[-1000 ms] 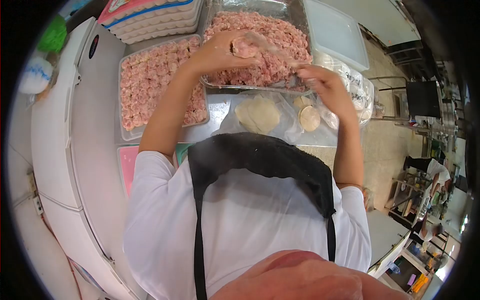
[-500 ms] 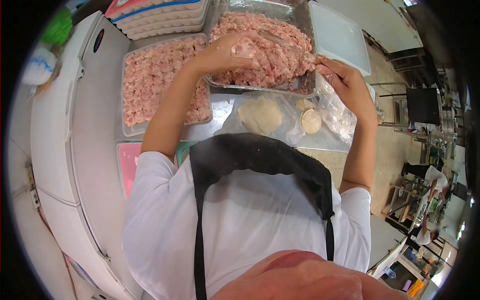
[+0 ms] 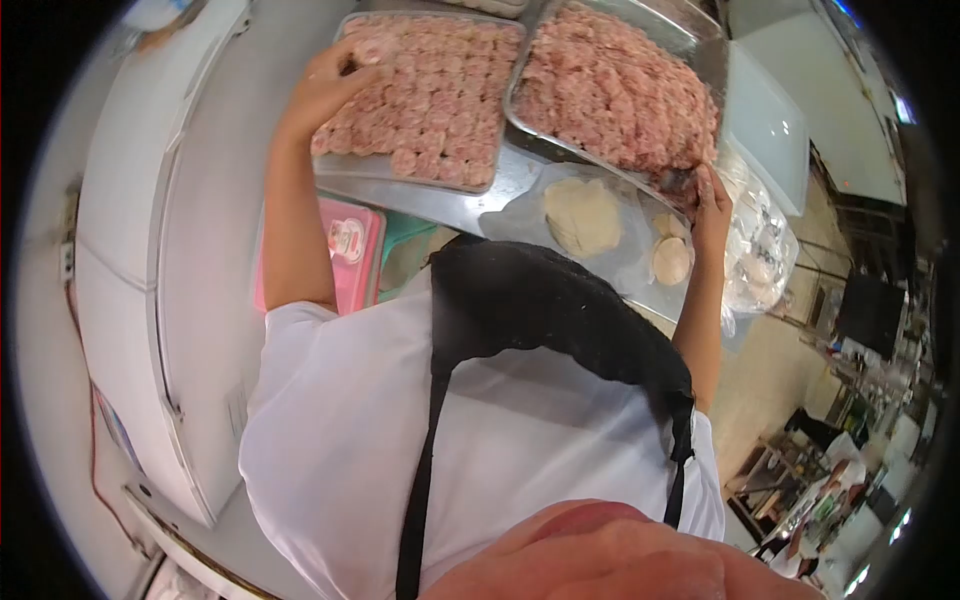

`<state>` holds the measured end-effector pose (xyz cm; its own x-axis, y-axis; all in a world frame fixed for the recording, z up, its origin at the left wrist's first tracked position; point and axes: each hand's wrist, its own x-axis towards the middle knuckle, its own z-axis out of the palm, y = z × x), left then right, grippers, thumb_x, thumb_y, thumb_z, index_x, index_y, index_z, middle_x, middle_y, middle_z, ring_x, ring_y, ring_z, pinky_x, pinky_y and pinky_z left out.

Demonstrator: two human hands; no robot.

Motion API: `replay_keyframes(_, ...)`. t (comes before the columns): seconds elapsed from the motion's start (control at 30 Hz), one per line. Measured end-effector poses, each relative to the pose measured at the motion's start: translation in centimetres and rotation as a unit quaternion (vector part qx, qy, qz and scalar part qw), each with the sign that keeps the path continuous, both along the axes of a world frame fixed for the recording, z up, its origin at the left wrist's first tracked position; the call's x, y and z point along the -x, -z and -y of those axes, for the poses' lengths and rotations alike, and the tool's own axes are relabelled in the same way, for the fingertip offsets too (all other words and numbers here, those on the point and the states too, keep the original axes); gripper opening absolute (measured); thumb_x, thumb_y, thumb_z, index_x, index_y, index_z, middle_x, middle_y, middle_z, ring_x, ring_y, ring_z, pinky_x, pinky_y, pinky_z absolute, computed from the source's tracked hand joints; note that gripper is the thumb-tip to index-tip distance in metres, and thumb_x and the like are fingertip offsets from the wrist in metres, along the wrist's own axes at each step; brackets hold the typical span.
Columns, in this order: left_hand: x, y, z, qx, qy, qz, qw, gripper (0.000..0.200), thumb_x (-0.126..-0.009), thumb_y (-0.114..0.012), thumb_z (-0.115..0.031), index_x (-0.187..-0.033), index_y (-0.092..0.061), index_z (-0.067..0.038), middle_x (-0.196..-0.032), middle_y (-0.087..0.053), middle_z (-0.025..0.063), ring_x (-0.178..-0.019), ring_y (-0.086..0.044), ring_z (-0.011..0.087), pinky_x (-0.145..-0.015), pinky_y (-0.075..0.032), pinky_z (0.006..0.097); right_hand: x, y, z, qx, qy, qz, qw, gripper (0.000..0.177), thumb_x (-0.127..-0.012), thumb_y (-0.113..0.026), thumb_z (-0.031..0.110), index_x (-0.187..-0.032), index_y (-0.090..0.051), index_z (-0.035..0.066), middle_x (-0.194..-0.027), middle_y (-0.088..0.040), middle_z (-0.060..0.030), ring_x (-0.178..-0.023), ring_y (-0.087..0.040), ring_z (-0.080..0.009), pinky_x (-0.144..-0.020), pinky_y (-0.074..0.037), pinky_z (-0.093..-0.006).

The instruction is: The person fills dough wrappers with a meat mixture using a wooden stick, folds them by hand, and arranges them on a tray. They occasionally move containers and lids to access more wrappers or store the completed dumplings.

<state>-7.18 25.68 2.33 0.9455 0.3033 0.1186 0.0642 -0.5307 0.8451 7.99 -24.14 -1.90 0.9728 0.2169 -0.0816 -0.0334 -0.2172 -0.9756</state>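
My left hand (image 3: 332,85) is over the upper left corner of a shallow clear tray (image 3: 345,165). Its thumb and fingers curve around a meat-filled dumpling (image 3: 372,48). Rows of similar open-topped dumplings (image 3: 430,95) fill most of that tray. To the right is a metal pan (image 3: 560,145) heaped with pink ground meat (image 3: 620,95). My right hand (image 3: 711,205) is at the pan's near right corner with its fingers closed; what they grip is hidden. Below the pan, a stack of round dough wrappers (image 3: 582,215) lies on plastic, with smaller dough rounds (image 3: 670,258) beside it.
A clear plastic bag (image 3: 760,250) lies right of my right hand. Behind it is a translucent lid (image 3: 768,125). A pink-lidded box (image 3: 350,255) sits below the dumpling tray. A white fridge (image 3: 120,230) stands along the left.
My left hand has moved left from the meat pan to the dumpling tray, with a dumpling in it. My right hand has lowered to the pan's near corner. The view has shifted left.
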Motion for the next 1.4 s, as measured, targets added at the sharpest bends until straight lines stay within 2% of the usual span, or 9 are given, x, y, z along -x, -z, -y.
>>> replay_keyframes(0.13, 6.1, -0.4, -1.3, -0.155, -0.101, -0.092, 0.978, 0.052, -0.075, -0.072, -0.017, -0.121, -0.054, -0.003, -0.105, -0.061, 0.0094, -0.084, -0.058, 0.0145, -0.075, -0.048, 0.0286, 0.0, 0.3, -0.2, -0.053, 0.027, -0.023, 0.998, 0.027, -0.096, -0.053, 0.024, -0.113, -0.062, 0.004, -0.069, -0.046, 0.0063, -0.054, -0.036, -0.0013, -0.044, -0.025, -0.0167)
replay_keyframes(0.23, 8.4, -0.4, 0.7, -0.140, -0.115, -0.165, 0.970, 0.059, -0.074, -0.073, -0.021, -0.126, -0.051, -0.004, -0.102, -0.061, 0.0111, -0.081, -0.057, 0.0160, -0.075, -0.048, 0.0305, -0.4, 0.3, -0.3, 0.001, 0.012, -0.017, 1.000, 0.027, -0.096, -0.053, 0.024, -0.113, -0.062, 0.005, -0.068, -0.045, 0.0061, -0.055, -0.036, -0.0015, -0.044, -0.025, -0.0168)
replay_keyframes(0.43, 8.2, 5.0, 3.6, -0.246, -0.111, -0.142, 0.952, 0.059, -0.076, -0.063, -0.028, -0.126, -0.047, -0.004, -0.111, -0.062, 0.0219, -0.099, -0.060, 0.0378, -0.085, -0.047, 0.0435, -0.7, 1.3, -0.3, -0.017, 0.047, 0.010, 0.999, 0.033, -0.095, -0.056, 0.028, -0.116, -0.063, 0.004, -0.065, -0.046, 0.0047, -0.054, -0.038, -0.0030, -0.046, -0.030, -0.0190)
replay_keyframes(0.97, 6.5, 7.3, 4.3, -0.220, -0.038, -0.222, 0.949, 0.050, -0.082, -0.045, -0.005, -0.131, -0.042, 0.001, -0.115, -0.056, 0.0287, -0.106, -0.056, 0.0413, -0.091, -0.043, 0.0456, -0.2, 1.1, -0.5, -0.058, 0.057, 0.023, 0.996, 0.029, -0.097, -0.051, 0.033, -0.100, -0.063, 0.007, -0.068, -0.043, 0.0069, -0.055, -0.034, -0.0012, -0.045, -0.026, -0.0165)
replay_keyframes(1.07, 6.3, 8.9, 4.8, -0.235, -0.016, -0.199, 0.951, 0.047, -0.084, -0.047, -0.009, -0.130, -0.044, 0.000, -0.119, -0.055, 0.0266, -0.110, -0.053, 0.0401, -0.093, -0.042, 0.0449, -1.0, -0.1, 0.2, 0.071, -0.031, 0.014, 0.997, 0.037, -0.098, -0.047, 0.036, -0.101, -0.063, 0.003, -0.068, -0.051, 0.0028, -0.057, -0.045, -0.0065, -0.048, -0.035, -0.0231)
replay_keyframes(1.13, 6.5, 7.6, 5.1, -0.210, -0.009, -0.216, 0.954, 0.043, -0.086, -0.050, -0.013, -0.126, -0.048, 0.000, -0.128, -0.050, 0.0237, -0.118, -0.048, 0.0383, -0.098, -0.039, 0.0425, -0.3, -1.9, -1.1, 0.229, -0.086, 0.137, 0.960, 0.039, -0.097, -0.046, 0.037, -0.102, -0.062, 0.002, -0.071, -0.058, -0.0040, -0.063, -0.055, -0.0153, -0.054, -0.040, -0.0293)
replay_keyframes(1.2, 6.5, 7.2, 5.5, -0.228, -0.005, -0.191, 0.955, 0.045, -0.084, -0.050, -0.009, -0.128, -0.046, -0.003, -0.115, -0.056, 0.0260, -0.108, -0.053, 0.0397, -0.092, -0.043, 0.0454, -0.7, -3.3, -2.3, 0.339, -0.172, 0.302, 0.875, 0.032, -0.094, -0.050, 0.032, -0.102, -0.064, 0.005, -0.077, -0.062, -0.0139, -0.071, -0.062, -0.0300, -0.065, -0.047, -0.0397)
replay_keyframes(1.3, 6.6, 8.1, 4.4, -0.248, -0.002, -0.137, 0.959, 0.043, -0.083, -0.050, -0.007, -0.126, -0.048, -0.003, -0.108, -0.058, 0.0255, -0.103, -0.056, 0.0389, -0.089, -0.044, 0.0465, 0.2, -8.2, -6.4, 0.491, -0.226, 0.367, 0.757, 0.029, -0.093, -0.049, 0.029, -0.087, -0.064, 0.004, -0.079, -0.064, -0.0139, -0.077, -0.062, -0.0341, -0.067, -0.048, -0.0422)
replay_keyframes(1.4, 6.2, 5.2, 5.1, -0.282, -0.024, -0.176, 0.943, 0.037, -0.083, -0.052, -0.009, -0.120, -0.052, -0.003, -0.111, -0.058, 0.0213, -0.107, -0.054, 0.0359, -0.091, -0.043, 0.0452, -0.3, -8.5, -9.5, 0.511, -0.231, 0.458, 0.690, 0.029, -0.092, -0.048, 0.025, -0.075, -0.060, 0.005, -0.071, -0.062, -0.0134, -0.070, -0.062, -0.0327, -0.063, -0.049, -0.0422)
